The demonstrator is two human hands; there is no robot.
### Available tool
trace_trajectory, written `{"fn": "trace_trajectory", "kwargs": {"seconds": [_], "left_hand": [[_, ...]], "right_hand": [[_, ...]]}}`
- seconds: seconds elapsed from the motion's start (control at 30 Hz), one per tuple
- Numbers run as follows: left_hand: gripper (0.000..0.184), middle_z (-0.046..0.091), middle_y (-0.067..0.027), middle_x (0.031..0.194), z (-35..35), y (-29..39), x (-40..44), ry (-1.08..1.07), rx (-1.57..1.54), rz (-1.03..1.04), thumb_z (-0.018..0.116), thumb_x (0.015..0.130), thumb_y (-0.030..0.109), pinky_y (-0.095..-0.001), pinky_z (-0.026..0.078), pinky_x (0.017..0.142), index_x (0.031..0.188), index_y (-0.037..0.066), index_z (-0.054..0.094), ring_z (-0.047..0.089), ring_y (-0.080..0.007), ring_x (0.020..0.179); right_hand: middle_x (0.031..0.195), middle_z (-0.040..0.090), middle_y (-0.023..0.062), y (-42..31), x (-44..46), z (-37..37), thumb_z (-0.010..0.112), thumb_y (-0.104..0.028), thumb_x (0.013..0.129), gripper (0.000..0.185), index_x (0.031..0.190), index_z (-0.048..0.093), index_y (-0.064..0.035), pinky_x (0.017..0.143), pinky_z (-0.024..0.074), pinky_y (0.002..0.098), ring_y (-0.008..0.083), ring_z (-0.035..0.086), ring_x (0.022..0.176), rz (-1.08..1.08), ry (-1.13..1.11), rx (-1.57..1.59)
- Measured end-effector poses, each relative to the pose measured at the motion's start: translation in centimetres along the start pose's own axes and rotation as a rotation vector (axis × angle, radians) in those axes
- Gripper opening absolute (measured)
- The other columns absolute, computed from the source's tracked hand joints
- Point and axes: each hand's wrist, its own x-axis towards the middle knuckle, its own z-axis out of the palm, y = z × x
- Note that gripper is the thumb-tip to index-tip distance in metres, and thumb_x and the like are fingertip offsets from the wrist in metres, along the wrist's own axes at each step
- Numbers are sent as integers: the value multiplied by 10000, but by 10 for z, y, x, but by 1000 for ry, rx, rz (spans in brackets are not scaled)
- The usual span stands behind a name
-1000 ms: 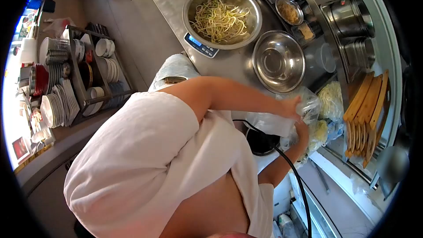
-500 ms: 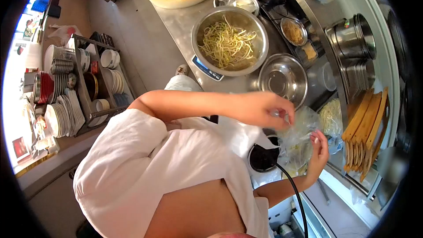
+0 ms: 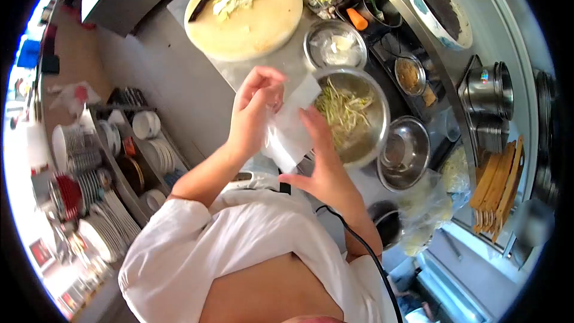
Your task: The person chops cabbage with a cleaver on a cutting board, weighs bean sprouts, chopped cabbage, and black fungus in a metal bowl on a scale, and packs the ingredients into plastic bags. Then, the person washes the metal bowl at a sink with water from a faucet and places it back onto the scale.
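Note:
My left hand (image 3: 256,104) is raised left of the large steel bowl, its fingers curled on a thin, translucent white plastic bag (image 3: 290,134). My right hand (image 3: 323,158) is on the bag's other side, with thumb and fingers spread wide. Its fingertips are close to the bag's edge; whether they touch it I cannot tell. Behind the right hand, the large steel bowl (image 3: 381,104) holds bean sprouts (image 3: 344,110), partly covered by the bag and fingers.
A round cutting board (image 3: 245,39) bears cut cabbage (image 3: 236,0) and a knife (image 3: 206,0). A smaller steel bowl (image 3: 412,164) and a clear bag (image 3: 421,209) are at the right. A black cable (image 3: 365,245) crosses my right arm. Stacked dishes (image 3: 104,233) stand left.
Both hands have moved left from beside the clear bag at the right. The white plastic bag is now raised between them, in front of the sprout bowl. The view has shifted.

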Motion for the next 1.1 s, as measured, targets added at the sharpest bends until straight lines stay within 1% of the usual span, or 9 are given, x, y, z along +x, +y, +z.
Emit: {"fn": "trace_trajectory", "kwargs": {"seconds": [0.13, 0.27, 0.37, 0.57, 0.6, 0.7, 0.83, 0.87, 1.1], "left_hand": [[249, 469, -30, 1047, -73, 15, 58, 25, -31, -74, 440, 817, 108, -235, 318, 864, 1052, 41, 489, 428, -109, 971], [342, 451, -107, 1215, -152, 48, 117, 36, 274, 74, 442, 822, 145, -333, 247, 1004, 1142, 23, 432, 378, -201, 1196], [257, 496, -76, 1169, -214, 68, 147, 130, 438, 35, 470, 841, 95, -322, 294, 973, 1091, 37, 473, 432, -177, 1134], [192, 550, -40, 1064, -289, 73, 191, 114, 606, -58, 486, 842, 36, -266, 353, 914, 1031, 24, 521, 491, -142, 1029], [202, 558, -56, 992, -301, 65, 198, 83, 677, 19, 520, 826, 23, -252, 417, 811, 1028, 20, 519, 526, -140, 963], [233, 556, -87, 965, -295, 73, 215, 152, 1121, 27, 556, 804, 46, -280, 427, 804, 1034, 22, 526, 537, -191, 929], [487, 525, -140, 1041, -341, 41, 265, 256, 1726, 179, 627, 773, 272, -393, 432, 836, 1157, 31, 449, 518, -306, 981], [620, 508, -158, 1089, -344, 38, 280, 239, 1806, 9, 626, 755, 378, -409, 422, 866, 1217, 35, 394, 490, -330, 1033], [459, 616, -180, 651, -371, 42, 340, -35, 1542, -348, 658, 707, 353, -434, 490, 611, 914, 18, 422, 619, -376, 669]], "right_hand": [[1293, 419, 188, 2, 101, 59, 725, -103, 656, 731, 1299, 381, -55, 961, 368, 361, 299, 438, 1185, 243, -36, 196], [1170, 532, 197, 55, 188, 56, 668, -22, 677, 537, 1181, 481, -10, 910, 413, 355, 298, 533, 1072, 463, 19, -159], [1161, 520, 162, 105, 237, 25, 628, -47, 732, 449, 1158, 490, -14, 861, 444, 385, 316, 539, 1034, 503, 246, -623], [1229, 450, 185, 199, 258, 5, 653, -206, 756, 493, 1180, 446, -63, 890, 417, 429, 337, 489, 1078, 572, 228, -1096], [1213, 467, 185, 192, 269, 10, 649, -218, 763, 462, 1156, 466, -58, 885, 417, 418, 332, 497, 1067, 555, 212, -1036], [1144, 533, 186, 156, 320, 39, 631, -255, 783, 370, 1076, 536, -49, 851, 431, 383, 308, 533, 1022, 456, 166, -631], [742, 636, 118, 129, 366, 139, 591, -280, 819, 209, 821, 620, -73, 652, 482, 385, 286, 616, 698, 403, -37, -212], [718, 634, 115, 126, 372, 162, 591, -292, 821, 226, 795, 615, -68, 631, 482, 387, 285, 615, 674, 374, -41, -195], [703, 627, 116, 136, 425, 265, 509, -378, 886, 353, 864, 611, -41, 597, 463, 363, 244, 611, 638, 483, 81, 244]]}}
